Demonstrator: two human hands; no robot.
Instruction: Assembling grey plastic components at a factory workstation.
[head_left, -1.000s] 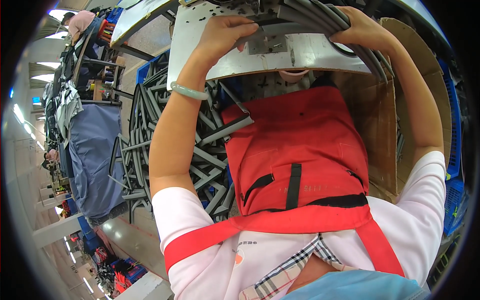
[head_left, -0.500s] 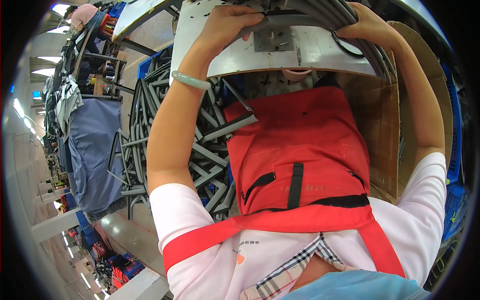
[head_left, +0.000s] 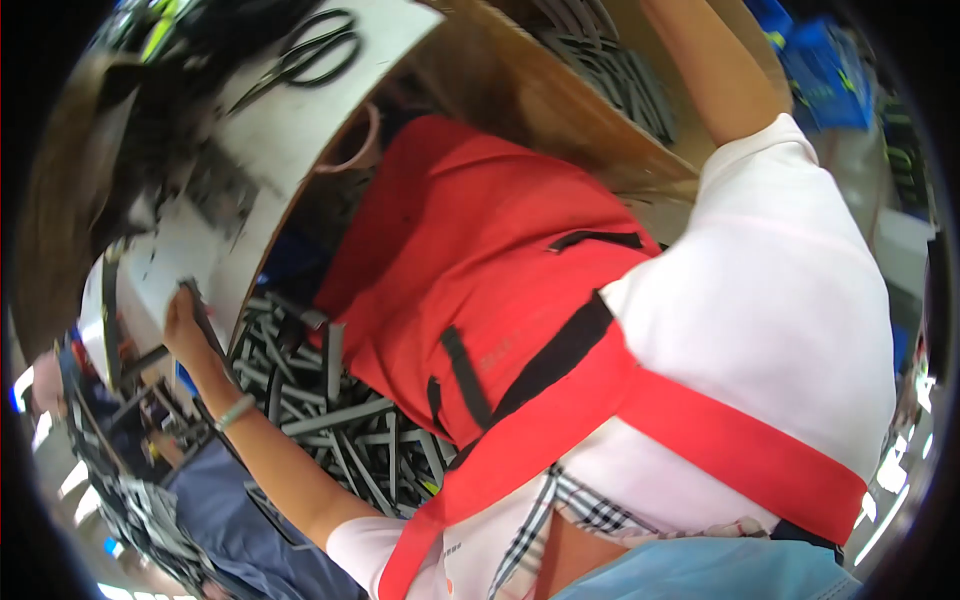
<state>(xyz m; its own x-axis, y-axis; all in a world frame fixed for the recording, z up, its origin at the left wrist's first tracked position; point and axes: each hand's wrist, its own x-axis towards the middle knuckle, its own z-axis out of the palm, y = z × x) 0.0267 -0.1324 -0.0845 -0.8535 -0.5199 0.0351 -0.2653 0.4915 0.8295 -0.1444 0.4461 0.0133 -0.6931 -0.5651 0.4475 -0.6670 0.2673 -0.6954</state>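
Observation:
My left hand (head_left: 183, 322) is at the edge of the white table (head_left: 385, 35), closed around a short dark grey strip (head_left: 208, 325) that lies along the wrist. The hand is somewhat blurred. My right arm (head_left: 722, 65) stretches over the cardboard box (head_left: 650, 160) and leaves the picture at the top, so the right hand is hidden. Inside the box lie long grey strips (head_left: 610, 75), several of them side by side. Below the table edge, near my left forearm, is a heap of bent grey strips (head_left: 345, 420).
Black-handled scissors (head_left: 315, 55) lie on the table. A blurred metal plate (head_left: 225, 195) is fixed to its top. Blue crates (head_left: 825, 75) stand beyond the box on the right. A dark blue cloth cover (head_left: 235, 515) hangs at the lower left. A pink rim (head_left: 360, 140) shows under the table.
The view has swung to the right. Both hands were on a bundle of long grey strips above the table; now my right arm reaches over the box and my left hand holds a short piece.

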